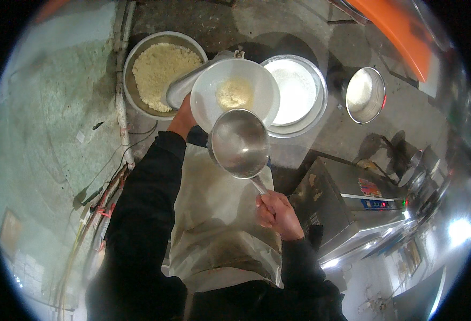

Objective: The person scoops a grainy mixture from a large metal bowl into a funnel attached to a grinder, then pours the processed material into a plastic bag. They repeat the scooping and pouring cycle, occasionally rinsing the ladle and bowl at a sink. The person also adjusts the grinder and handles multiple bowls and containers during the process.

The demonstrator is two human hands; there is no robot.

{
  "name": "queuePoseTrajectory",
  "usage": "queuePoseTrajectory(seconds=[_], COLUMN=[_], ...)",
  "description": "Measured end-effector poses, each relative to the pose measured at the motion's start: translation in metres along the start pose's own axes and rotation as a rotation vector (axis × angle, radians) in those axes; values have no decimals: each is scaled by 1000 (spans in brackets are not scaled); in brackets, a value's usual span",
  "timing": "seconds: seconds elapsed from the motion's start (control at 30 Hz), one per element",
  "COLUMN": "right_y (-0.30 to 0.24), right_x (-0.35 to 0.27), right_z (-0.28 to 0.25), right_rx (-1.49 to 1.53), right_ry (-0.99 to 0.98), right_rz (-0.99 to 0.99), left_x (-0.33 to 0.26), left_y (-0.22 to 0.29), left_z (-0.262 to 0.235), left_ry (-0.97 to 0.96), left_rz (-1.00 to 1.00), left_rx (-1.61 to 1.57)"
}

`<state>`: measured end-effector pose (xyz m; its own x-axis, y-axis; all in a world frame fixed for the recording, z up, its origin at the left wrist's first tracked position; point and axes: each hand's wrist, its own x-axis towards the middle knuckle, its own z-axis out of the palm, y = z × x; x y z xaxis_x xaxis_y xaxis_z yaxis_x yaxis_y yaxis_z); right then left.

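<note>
While the left hand [183,119] is gripping the light, rigid white bowl [234,93] by its rim, the right hand [278,213] is clasping the handle of the slick steel ladle [239,143], judged the surest hold.

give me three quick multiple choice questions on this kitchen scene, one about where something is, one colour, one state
1. Where is the big metal basin of pale crumbly food?
A. upper left of the white bowl
B. on the steel machine
C. by the person's feet

2. What colour is the bowl in the left hand?
A. orange
B. white
C. black

3. In what state is the metal ladle in the right hand?
A. heaped with food
B. lying on the floor
C. held by its handle, cup looks empty

Answers:
1 A, the basin lies up and left of the bowl.
2 B, the bowl is white with a small pale heap inside.
3 C, fingers wrap the handle and bare metal shows in the cup.
</note>
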<state>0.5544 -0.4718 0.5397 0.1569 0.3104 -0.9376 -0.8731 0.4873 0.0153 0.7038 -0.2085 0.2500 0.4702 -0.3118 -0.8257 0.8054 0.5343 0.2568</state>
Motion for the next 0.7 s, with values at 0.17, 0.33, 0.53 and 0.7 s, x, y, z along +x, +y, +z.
queuePoseTrajectory(seconds=[0.17, 0.33, 0.53, 0.7], right_y=[-4, -3, 5, 9], right_x=[-19, -23, -18, -11], right_z=[-8, -10, -9, -16], right_rx=[-429, -425, -432, -726], right_ry=[245, 348, 503, 724], right_rz=[-198, -335, -487, -631], left_x=[-4, 0, 5, 4], left_y=[2, -4, 0, 0], left_z=[5, -5, -1, 4], left_ry=[-113, -241, -131, -93], left_rz=[118, 188, -18, 18], left_rx=[256, 213, -35, -33])
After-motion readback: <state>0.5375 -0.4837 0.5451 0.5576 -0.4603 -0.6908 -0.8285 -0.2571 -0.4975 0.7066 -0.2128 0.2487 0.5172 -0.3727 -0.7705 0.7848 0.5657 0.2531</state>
